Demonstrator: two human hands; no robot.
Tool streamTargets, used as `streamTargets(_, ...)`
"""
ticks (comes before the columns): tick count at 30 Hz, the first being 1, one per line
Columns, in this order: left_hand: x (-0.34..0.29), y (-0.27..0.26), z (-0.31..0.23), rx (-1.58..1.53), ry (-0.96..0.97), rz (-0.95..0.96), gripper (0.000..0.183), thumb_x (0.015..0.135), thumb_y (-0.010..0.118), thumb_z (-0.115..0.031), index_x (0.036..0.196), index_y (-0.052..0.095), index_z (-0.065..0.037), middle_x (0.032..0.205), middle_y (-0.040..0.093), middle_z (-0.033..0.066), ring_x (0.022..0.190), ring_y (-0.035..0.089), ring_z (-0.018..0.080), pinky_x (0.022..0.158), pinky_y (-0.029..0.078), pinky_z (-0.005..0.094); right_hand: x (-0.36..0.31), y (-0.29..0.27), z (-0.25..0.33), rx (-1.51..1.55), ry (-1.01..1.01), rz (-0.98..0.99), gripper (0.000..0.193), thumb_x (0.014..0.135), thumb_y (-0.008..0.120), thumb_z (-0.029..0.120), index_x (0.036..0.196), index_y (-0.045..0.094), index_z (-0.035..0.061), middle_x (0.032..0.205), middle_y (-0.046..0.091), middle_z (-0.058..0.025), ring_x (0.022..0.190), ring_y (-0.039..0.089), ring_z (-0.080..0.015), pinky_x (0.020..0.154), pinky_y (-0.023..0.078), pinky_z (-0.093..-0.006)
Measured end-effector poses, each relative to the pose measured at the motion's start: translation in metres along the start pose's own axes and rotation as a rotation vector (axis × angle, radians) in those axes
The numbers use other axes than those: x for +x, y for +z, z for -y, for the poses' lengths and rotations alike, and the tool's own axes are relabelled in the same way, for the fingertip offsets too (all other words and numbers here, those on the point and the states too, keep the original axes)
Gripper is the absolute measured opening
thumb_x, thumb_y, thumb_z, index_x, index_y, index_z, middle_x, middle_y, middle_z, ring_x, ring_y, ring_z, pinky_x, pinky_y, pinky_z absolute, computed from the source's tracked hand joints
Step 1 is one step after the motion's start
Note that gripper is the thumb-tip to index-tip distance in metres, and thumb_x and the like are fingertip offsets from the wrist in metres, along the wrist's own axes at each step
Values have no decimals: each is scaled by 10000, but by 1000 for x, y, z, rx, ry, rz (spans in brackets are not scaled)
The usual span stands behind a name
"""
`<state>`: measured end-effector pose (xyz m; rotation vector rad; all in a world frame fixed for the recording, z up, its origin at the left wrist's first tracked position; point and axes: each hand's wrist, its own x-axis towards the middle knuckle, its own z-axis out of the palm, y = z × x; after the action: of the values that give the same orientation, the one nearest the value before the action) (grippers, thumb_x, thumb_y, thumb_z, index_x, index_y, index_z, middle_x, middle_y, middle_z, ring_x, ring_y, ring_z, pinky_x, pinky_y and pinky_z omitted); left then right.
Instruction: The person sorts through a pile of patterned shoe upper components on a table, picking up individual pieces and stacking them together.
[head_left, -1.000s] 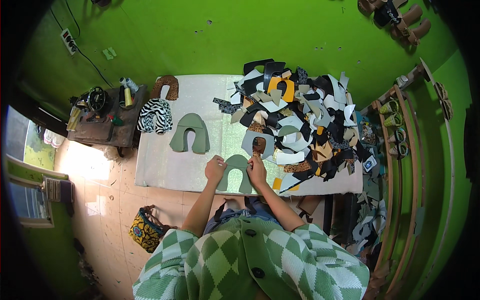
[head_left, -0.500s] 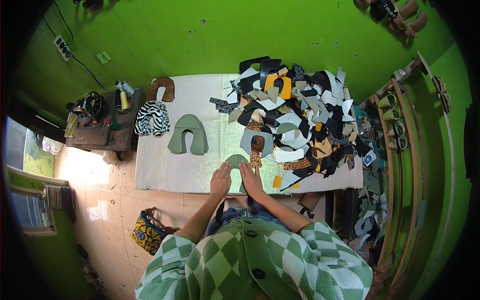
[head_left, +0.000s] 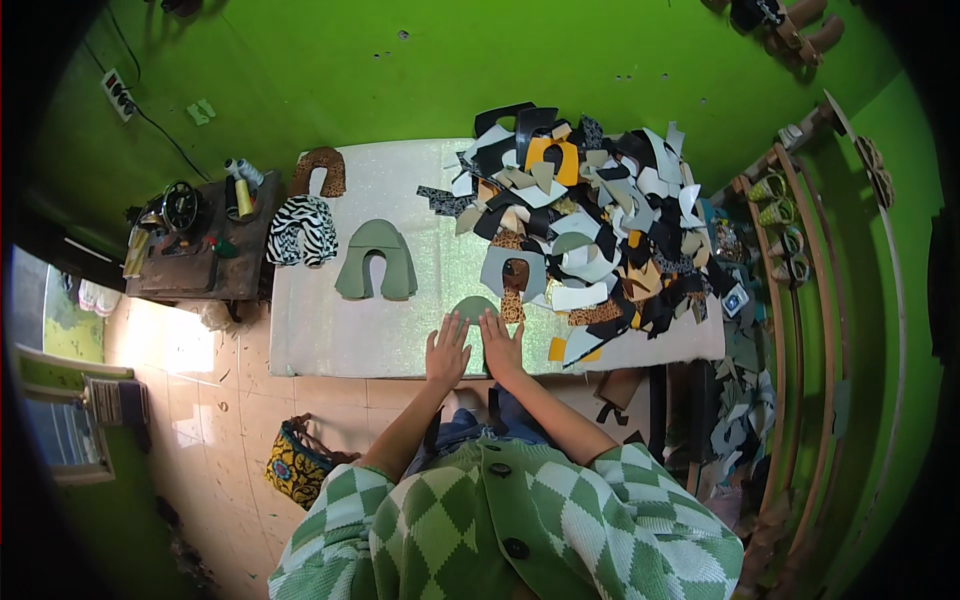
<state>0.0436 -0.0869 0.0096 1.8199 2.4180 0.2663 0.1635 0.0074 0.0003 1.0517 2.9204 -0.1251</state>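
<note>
A U-shaped sage-green cut piece point(head_left: 475, 306) lies at the table's front edge, its rounded top away from me. My left hand point(head_left: 447, 350) rests flat at its left side, fingers stretched forward. On the right side, my right hand point(head_left: 502, 344) lies flat too, its fingertips on the green material. The hands hide the lower part of the piece. Farther left sits a stack of matching green U-shaped pieces point(head_left: 400, 268). Zebra-patterned pieces point(head_left: 302, 232) and brown leopard-patterned pieces point(head_left: 328, 165) lie beyond, near the left edge.
A large heap of mixed scraps point(head_left: 590, 220) covers the right of the pale table point(head_left: 310, 330). At left stands a sewing machine point(head_left: 180, 208) with thread cones point(head_left: 243, 190). Sandals hang on a wooden rack point(head_left: 800, 200) at right. A patterned bag point(head_left: 297, 455) sits on the floor.
Both hands have slid slightly toward me along the green piece, and their fingers lie flatter. More of the left hand's back shows. The whole view has shifted a little.
</note>
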Motion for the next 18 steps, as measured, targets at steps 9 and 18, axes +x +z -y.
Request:
streamTargets(9, 3, 1, -3, 55, -2, 16, 590, 936, 491, -362, 1470, 338, -162, 1537, 283, 99, 1422, 251, 254, 1071, 267, 476, -5, -5, 18, 107, 146, -50, 552, 908, 524, 180, 1437, 399, 278, 1540, 286, -68, 1394, 322, -272, 1039, 240, -656)
streamTargets(18, -2, 0, -8, -37, -115, -20, 534, 935, 486, -307, 1445, 391, -182, 1536, 302, 58, 1412, 241, 337, 1055, 277, 510, -7, -21, 23, 50, 341, -116, 504, 937, 453, 136, 1356, 496, 412, 1418, 361, -267, 1351, 296, -403, 994, 270, -570)
